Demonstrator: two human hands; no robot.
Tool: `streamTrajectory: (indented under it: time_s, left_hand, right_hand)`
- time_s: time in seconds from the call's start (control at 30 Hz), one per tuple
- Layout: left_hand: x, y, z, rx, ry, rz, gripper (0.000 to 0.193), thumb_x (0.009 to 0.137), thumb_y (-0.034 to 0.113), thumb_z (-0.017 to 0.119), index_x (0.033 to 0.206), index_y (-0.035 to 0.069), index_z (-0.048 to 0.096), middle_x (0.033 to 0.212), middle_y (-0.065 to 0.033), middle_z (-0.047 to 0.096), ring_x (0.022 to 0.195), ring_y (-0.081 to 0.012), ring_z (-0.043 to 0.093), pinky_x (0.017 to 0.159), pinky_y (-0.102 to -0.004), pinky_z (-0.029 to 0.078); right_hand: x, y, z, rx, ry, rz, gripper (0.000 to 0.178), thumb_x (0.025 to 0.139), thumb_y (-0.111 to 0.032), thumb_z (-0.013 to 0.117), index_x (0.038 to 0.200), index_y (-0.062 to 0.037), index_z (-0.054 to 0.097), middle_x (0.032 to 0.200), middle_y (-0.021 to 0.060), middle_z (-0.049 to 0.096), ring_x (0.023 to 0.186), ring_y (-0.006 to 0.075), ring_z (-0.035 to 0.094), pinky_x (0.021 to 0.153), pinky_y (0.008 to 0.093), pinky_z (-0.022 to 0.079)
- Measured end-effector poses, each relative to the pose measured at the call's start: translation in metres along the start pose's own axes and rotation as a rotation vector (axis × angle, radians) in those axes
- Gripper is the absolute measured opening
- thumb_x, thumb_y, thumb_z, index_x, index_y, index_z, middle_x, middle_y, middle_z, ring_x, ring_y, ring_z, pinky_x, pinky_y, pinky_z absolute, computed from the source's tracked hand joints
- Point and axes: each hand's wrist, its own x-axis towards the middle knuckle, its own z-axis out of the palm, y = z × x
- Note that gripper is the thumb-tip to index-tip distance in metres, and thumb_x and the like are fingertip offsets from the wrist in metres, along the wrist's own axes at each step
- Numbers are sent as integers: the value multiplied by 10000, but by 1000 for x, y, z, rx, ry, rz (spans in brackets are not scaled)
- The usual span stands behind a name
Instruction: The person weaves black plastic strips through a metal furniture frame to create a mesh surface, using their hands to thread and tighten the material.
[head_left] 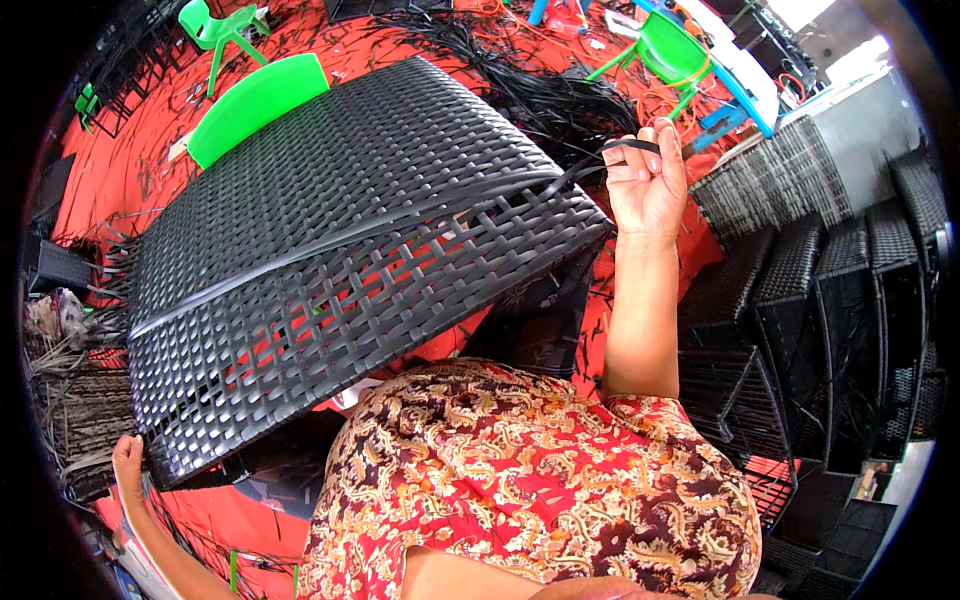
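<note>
A large black woven panel [350, 170] lies tilted in front of me, with gaps in the weave along a band near its closer side. My right hand [645, 185] is raised beyond the panel's right end, its fingers closed round a flat black plastic strip [630, 146]. From there the strip leads to the panel's right edge, where loose strips [400, 225] run across the top to the left. My left hand [128, 462] is closed at the panel's near left corner. What its fingers hold is hidden.
Green chairs [258, 108] stand beyond the panel on a red floor [120, 190] strewn with black scraps. A heap of black strips [570, 105] lies at the back. On the right, dark woven pieces [840, 300] are stacked beside a grey woven piece [775, 175].
</note>
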Motion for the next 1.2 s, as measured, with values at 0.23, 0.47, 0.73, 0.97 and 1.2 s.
streamTrajectory:
  time_s: [0.23, 0.47, 0.73, 0.97, 1.2]
  left_hand:
    - [-10, 12, -1, -84, -2, 21, 329, 890, 181, 589, 651, 109, 374, 640, 67, 284, 598, -47, 263, 533, -226, 234]
    - [-13, 9, -11, -73, -58, 62, 283, 890, 184, 588, 686, 90, 416, 678, 57, 331, 618, -56, 282, 553, -223, 247]
    - [-16, -1, -8, -111, -37, 42, 219, 904, 180, 567, 732, 82, 473, 666, 63, 365, 604, -48, 315, 551, -212, 278]
    - [-20, 23, -11, -85, -60, 0, 167, 900, 162, 558, 765, 74, 513, 670, 67, 397, 614, -42, 338, 565, -206, 291]
    - [-21, 25, -9, -123, -79, -17, 158, 893, 177, 572, 784, 69, 531, 680, 67, 409, 634, -41, 348, 586, -206, 298]
  right_hand:
    - [3, -4, 6, -26, -29, -7, 115, 906, -165, 548, 960, -84, 609, 532, -65, 343, 454, 66, 314, 625, 277, 402]
    - [4, -7, 12, -85, -107, 22, 150, 908, -139, 503, 1000, -50, 582, 498, -70, 288, 440, 61, 268, 585, 259, 331]
    - [5, -11, 13, -140, -127, 44, 149, 909, -144, 499, 985, -47, 581, 500, -70, 273, 436, 63, 262, 581, 266, 336]
    - [3, -22, 19, -483, -184, 79, 274, 838, -18, 581, 1109, 9, 561, 817, 10, 558, 694, 89, 493, 759, 296, 456]
    - [21, -49, 37, -1651, -539, -292, 174, 805, -117, 680, 962, -43, 665, 821, 34, 597, 760, 120, 559, 690, 243, 434]
